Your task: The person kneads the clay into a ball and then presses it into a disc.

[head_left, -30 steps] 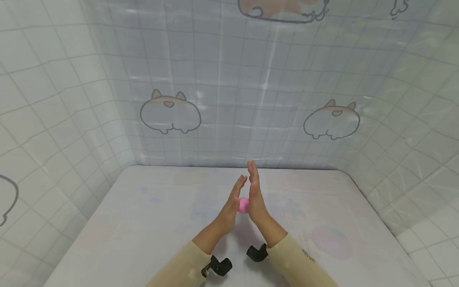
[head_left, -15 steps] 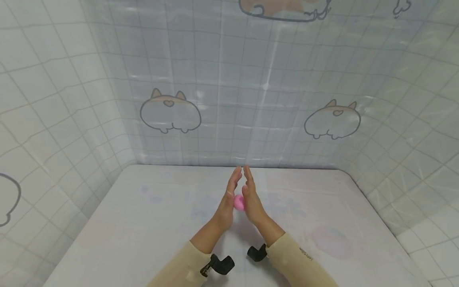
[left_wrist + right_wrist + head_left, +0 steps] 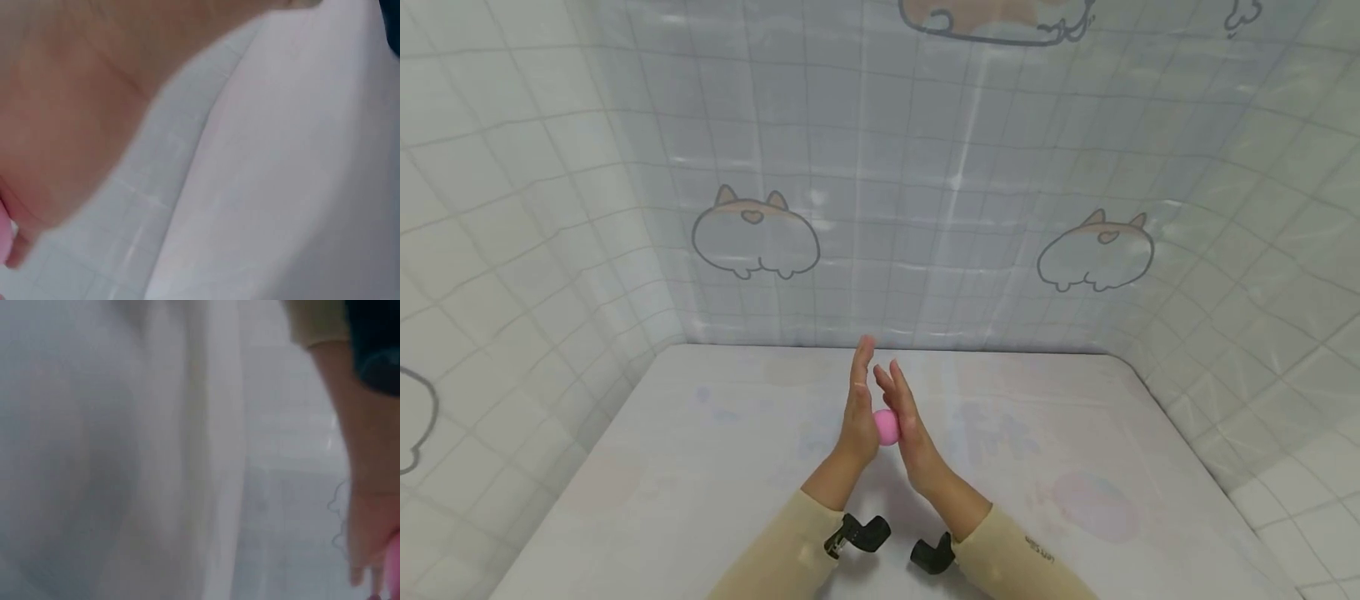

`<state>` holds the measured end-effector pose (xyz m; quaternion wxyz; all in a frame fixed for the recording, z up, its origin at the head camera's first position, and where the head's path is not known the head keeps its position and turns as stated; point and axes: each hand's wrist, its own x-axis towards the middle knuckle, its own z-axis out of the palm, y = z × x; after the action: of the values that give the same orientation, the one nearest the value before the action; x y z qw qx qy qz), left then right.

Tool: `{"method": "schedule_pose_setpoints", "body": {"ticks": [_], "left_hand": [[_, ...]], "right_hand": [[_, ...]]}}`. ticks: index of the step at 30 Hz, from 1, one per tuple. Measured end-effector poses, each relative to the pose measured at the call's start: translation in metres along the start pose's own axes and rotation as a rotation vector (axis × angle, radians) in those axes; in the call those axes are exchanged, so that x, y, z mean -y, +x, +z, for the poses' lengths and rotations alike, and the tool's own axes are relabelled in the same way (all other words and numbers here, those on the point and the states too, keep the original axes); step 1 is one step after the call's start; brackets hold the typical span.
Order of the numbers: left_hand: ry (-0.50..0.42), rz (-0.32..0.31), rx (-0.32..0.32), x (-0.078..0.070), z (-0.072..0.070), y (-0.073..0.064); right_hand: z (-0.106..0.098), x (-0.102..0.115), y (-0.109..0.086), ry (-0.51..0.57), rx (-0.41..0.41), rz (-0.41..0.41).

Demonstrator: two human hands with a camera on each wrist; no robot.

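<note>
A small smooth pink ball [image 3: 887,427] sits between the two palms above the table; what it is made of cannot be told. My left hand [image 3: 858,417] presses its palm on the ball's left side, fingers straight and pointing away. From the other side the palm of my right hand [image 3: 913,429] touches it, its fingers also extended and slanting left. The left wrist view has the left hand [image 3: 69,119] close up, with the ball [image 3: 4,234] cut off at the edge. In the right wrist view, part of the ball [image 3: 393,565] shows beside the right hand [image 3: 369,519].
Beneath the hands lies a pale table [image 3: 700,467] with faint coloured prints. A grid-patterned curtain [image 3: 895,250] with cartoon animal drawings rises behind it and along both sides. Black wrist cameras [image 3: 868,533] stick out from the beige sleeves [image 3: 782,546].
Both hands and the ball have shifted left. The left hand has slid forward past the right, whose fingertips have drawn back, and the ball stays between the palms.
</note>
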<state>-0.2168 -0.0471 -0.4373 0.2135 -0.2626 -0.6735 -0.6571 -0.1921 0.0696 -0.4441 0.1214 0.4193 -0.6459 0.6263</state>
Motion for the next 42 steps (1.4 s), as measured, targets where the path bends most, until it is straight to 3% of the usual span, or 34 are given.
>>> {"method": "schedule_pose_setpoints", "body": {"ticks": [4,10,17,22,27,33,36,42], "left_hand": [[-0.001,-0.039,0.036,0.006,-0.001,-0.004],[0.035,-0.056,0.154,0.006,0.003,-0.013],[0.075,0.05,0.235,0.003,0.01,-0.023],[0.022,0.109,0.272,-0.001,0.013,-0.027],[-0.062,0.142,0.25,-0.002,0.013,-0.029],[-0.107,0.116,0.187,-0.01,0.01,-0.027],[-0.096,0.117,0.14,-0.013,0.009,-0.023],[-0.029,0.123,0.077,-0.012,0.007,-0.014]], "right_hand": [[0.0,0.008,0.002,0.015,-0.014,-0.006],[-0.005,0.012,0.008,-0.033,-0.139,0.048],[-0.01,0.011,0.016,-0.121,-0.308,0.21],[-0.016,0.004,0.018,-0.156,-0.318,0.299],[-0.02,-0.005,0.015,-0.125,-0.27,0.378],[-0.02,-0.009,0.011,-0.173,-0.172,0.428],[-0.016,-0.01,0.007,-0.177,-0.109,0.39],[-0.006,-0.01,-0.001,-0.058,-0.065,0.219]]}}
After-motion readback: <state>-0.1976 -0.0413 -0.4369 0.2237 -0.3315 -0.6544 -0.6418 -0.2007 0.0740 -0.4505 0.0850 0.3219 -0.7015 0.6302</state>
